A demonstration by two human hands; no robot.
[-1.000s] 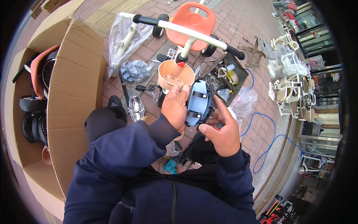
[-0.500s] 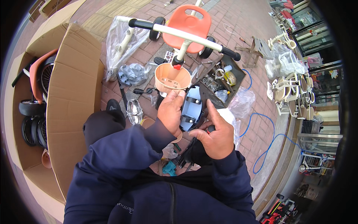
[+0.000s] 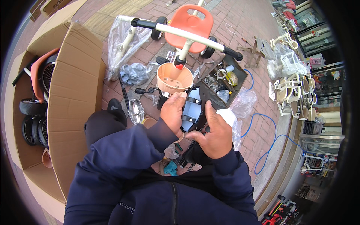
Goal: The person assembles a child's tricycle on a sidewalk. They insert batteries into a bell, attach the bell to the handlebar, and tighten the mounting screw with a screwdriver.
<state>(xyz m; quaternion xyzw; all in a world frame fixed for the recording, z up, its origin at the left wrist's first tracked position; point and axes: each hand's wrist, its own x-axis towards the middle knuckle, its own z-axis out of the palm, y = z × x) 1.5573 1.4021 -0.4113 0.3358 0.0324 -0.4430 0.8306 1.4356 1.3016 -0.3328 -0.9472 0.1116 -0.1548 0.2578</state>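
Observation:
Between my hands is a black plastic shell with a light-blue inner face (image 3: 192,111) and two black clips across it. My left hand (image 3: 172,115) grips its left edge, thumb on top. My right hand (image 3: 218,135) is curved round the right side, thumb and forefinger against the black rim. Something dark sits in the crook of that hand, too hidden to name. Just beyond is an orange basket (image 3: 174,79) at the front of a small tricycle with white handlebars (image 3: 187,36), black grips and an orange seat (image 3: 189,24).
A metal tool tray (image 3: 236,80) with small parts lies to the right. On the left stands a large cardboard box (image 3: 77,97) holding wheels. Clear plastic wrapping (image 3: 137,74), a clear plastic lamp-like piece (image 3: 135,109) and a blue hose (image 3: 258,115) lie on the brick paving.
My right hand has turned slightly and its thumb has shifted left along the shell's lower end. A red-tipped dark thing seen by that palm is now mostly hidden. My left hand keeps its grip.

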